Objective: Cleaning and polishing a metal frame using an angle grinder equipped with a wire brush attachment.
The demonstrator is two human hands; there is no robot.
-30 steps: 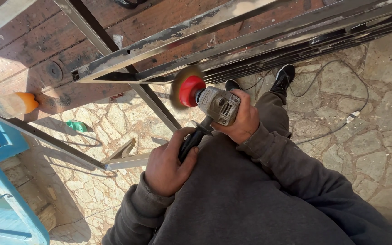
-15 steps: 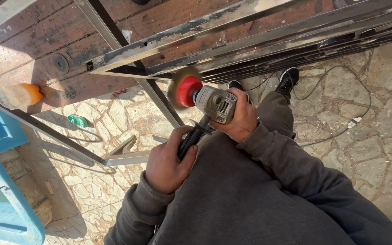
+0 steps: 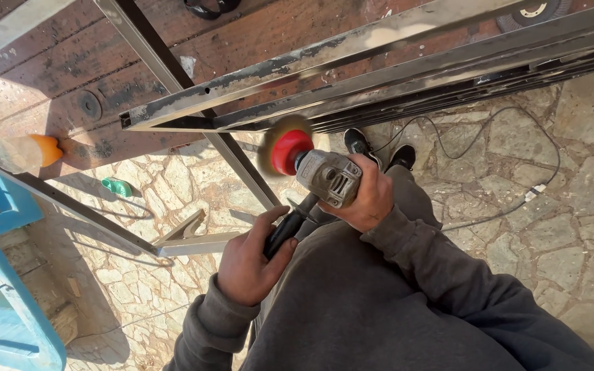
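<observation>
I hold a grey angle grinder (image 3: 328,177) with a red hub and a blurred, spinning wire brush wheel (image 3: 280,145). My right hand (image 3: 367,196) is wrapped around the grinder's body. My left hand (image 3: 249,260) grips its black side handle (image 3: 284,232). The wheel sits just under the near edge of a long metal frame bar (image 3: 297,69) that lies across a worn wooden table top (image 3: 49,75). My black shoes (image 3: 379,148) show below on the stone floor.
A black power cord (image 3: 489,165) trails over the stone paving on the right. Dark steel bars (image 3: 235,161) run diagonally under the table. An orange-capped bottle (image 3: 25,152) stands at the left, above a blue wooden frame (image 3: 1,275). A green object (image 3: 117,185) lies on the floor.
The grinder and both hands have shifted slightly, with the wheel staying close under the frame bar's edge. The view has tilted a little; both grips are unchanged.
</observation>
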